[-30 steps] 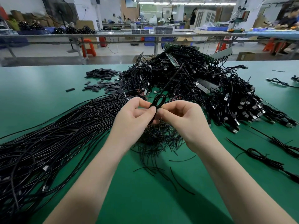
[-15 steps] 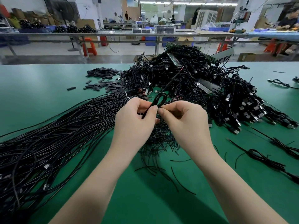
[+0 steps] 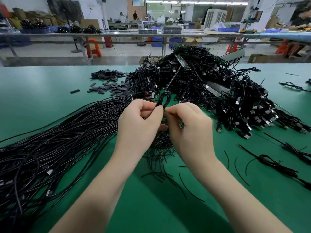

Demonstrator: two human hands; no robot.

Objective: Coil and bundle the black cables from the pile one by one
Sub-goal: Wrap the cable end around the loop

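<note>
Hands barely shifted, left hand, right hand pinching cable loop

Two hands, one coiled cable, two cable heaps.

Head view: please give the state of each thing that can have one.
Coil: looped, held up between both hands.
Left hand: grips the coil.
Right hand: pinches at the coil's base.
Straight cables: uncoiled, lying on the table.
Pile: tangled heap.
Bundle: coiled, lying at the right.
</note>
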